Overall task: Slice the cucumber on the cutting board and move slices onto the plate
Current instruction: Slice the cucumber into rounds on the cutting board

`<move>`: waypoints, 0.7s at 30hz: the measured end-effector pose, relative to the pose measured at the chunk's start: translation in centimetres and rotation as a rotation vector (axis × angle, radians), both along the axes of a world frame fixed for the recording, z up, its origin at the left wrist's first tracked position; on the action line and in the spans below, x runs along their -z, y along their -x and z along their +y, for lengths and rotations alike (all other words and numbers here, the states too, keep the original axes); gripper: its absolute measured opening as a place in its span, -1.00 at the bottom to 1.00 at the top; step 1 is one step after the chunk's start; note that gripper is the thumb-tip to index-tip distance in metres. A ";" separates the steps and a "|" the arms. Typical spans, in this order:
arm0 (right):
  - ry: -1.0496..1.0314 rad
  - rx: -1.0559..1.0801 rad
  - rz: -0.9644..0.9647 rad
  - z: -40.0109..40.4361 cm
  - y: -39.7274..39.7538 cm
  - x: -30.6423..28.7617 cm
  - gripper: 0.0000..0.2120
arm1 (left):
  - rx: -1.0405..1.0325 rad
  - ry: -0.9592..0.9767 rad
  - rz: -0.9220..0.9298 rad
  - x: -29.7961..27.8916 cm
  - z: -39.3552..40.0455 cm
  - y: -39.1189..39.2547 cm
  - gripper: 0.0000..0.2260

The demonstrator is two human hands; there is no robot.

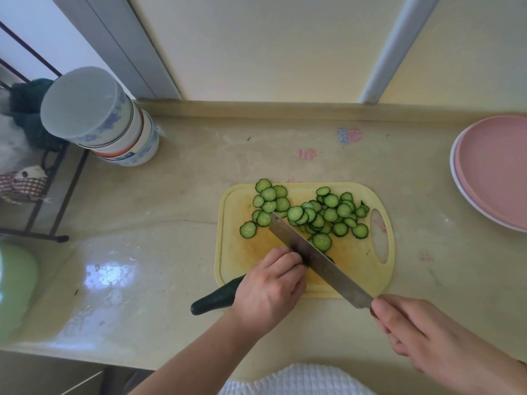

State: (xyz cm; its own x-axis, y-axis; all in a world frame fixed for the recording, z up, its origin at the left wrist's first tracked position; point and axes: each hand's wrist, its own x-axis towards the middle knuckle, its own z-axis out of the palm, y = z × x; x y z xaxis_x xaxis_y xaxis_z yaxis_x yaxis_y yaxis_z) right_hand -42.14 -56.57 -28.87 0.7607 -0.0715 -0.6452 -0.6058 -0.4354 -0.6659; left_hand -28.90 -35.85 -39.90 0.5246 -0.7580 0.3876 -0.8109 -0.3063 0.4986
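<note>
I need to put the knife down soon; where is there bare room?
Bare counter lies between the stacked bowls and the cutting board, and between the board and the pink plates. The board's far half is crowded with slices.

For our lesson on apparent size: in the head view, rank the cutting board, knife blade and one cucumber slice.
1. cutting board
2. knife blade
3. cucumber slice

The wide-angle lens may distort sizes, but these gaps look clear.

A pale yellow plastic cutting board (353, 260) carries round slices (330, 215) with dark green rims and light green centres. The long whole cucumber (214, 300) is dark green. Stacked round plates (493, 172) are pink. Stacked ceramic bowls (114, 124) show blue-on-white patterns.
</note>
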 end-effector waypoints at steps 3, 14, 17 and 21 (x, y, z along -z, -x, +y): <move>-0.015 -0.016 0.021 0.1 -0.2 0.1 -0.45 | -0.008 0.000 0.005 0.0 -0.1 0.0 -0.95; 0.064 -0.068 -0.011 1.3 -1.4 3.0 -0.43 | -0.016 -0.002 0.000 -0.2 -0.2 0.1 -0.91; 0.055 -0.036 -0.026 0.8 -1.4 3.1 -0.44 | -0.036 0.010 0.013 -0.1 -0.2 0.0 -0.93; 0.046 0.018 -0.028 -0.4 -1.8 2.8 -0.41 | -0.030 -0.007 0.009 0.0 -0.2 0.3 -0.94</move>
